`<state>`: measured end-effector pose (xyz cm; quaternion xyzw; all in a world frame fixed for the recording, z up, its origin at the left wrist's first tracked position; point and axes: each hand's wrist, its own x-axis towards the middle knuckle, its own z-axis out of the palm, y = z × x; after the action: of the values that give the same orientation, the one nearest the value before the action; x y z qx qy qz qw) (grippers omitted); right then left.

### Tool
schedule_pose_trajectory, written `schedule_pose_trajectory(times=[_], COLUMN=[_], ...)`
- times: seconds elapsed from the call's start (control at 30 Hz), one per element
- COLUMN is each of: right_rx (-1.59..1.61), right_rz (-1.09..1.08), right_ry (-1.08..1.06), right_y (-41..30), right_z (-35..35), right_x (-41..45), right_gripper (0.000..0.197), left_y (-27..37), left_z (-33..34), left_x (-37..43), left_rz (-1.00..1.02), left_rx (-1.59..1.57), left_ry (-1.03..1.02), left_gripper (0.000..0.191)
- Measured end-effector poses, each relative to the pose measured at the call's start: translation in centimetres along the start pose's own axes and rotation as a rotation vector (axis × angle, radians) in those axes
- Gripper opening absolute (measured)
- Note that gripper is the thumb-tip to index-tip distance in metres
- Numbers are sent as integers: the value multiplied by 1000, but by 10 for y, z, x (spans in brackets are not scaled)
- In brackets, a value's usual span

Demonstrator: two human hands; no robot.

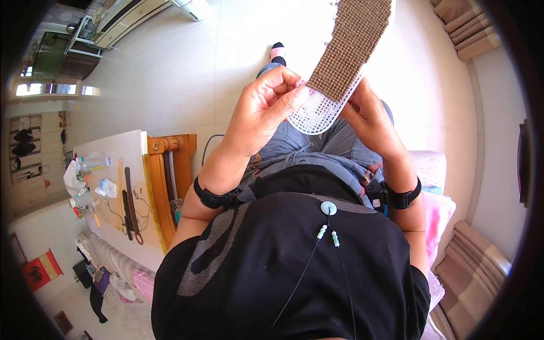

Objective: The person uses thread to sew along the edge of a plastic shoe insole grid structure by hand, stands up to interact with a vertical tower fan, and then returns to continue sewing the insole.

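Observation:
Held up over my lap is a shoe-sole-shaped piece of white plastic mesh canvas [314, 119]. Brown yarn stitching [348, 51] covers most of it in a dense grid, leaving the rounded near end as bare mesh with some pale pinkish stitches. My left hand [272, 102] pinches the left edge between thumb and fingers, where the brown part meets the pale mesh. On the opposite edge, my right hand [366, 112] grips the mesh, its fingers partly hidden behind it. The far end runs out of the top of the picture. I cannot make out a needle.
To my left a table [106, 144] with a carved wooden edge holds a clear plastic bottle [93, 162], a long dark tool [129, 199] and cables. A pink cushion or cloth [437, 216] lies at my right. Curtains [471, 263] hang on the right; drawers [127, 21] stand at upper left.

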<state>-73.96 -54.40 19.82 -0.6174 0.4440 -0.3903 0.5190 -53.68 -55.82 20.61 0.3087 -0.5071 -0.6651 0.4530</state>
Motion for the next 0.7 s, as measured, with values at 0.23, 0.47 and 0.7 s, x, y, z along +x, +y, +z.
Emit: schedule_pose_trajectory(times=[0.23,0.47,0.7], right_rx=[211,340,375], right_rz=[-77,-22,-52], right_ry=[90,50,-15], right_y=[12,20,13], right_z=[9,13,16], right_x=[7,13,16], right_gripper=[27,24,29], left_y=[3,5,6], left_z=[1,2,2], left_x=[0,1,1], left_rz=[27,43,51], left_rx=[-15,-19,-32], left_ry=[-12,16,14], left_gripper=[8,8,8])
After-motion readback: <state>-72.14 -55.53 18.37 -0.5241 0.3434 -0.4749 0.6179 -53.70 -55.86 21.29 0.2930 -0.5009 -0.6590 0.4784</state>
